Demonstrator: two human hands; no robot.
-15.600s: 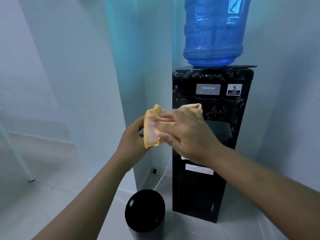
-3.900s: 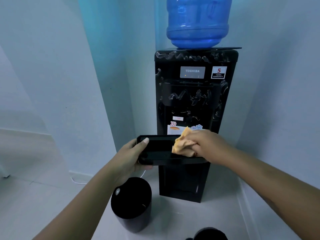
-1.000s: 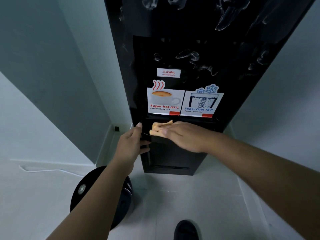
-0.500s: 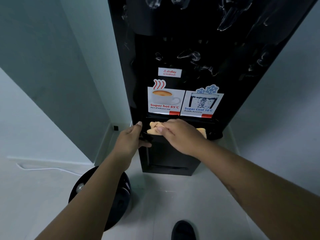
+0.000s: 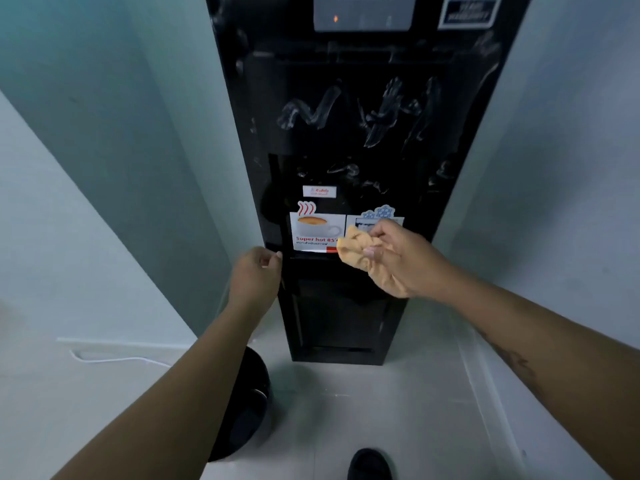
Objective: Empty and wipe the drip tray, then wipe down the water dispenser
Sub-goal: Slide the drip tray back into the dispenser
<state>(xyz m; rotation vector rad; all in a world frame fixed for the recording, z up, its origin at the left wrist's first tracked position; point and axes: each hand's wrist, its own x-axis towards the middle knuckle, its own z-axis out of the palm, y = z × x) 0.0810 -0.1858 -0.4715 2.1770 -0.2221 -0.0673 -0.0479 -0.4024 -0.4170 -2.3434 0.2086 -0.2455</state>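
At dispenser (image 5: 346,133) front, upright, R hand (image 5: 408,261) grip bunching cloth (image 5: 356,249)

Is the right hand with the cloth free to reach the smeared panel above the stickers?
Probably yes: the right hand holds the cloth just below the smeared panel, nothing between.

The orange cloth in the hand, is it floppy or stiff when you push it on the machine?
Probably floppy: the orange cloth is scrunched into soft folds inside the right hand. It looks light, since the fingers pinch it easily. It would likely bunch up rather than slide flat across the black water dispenser.
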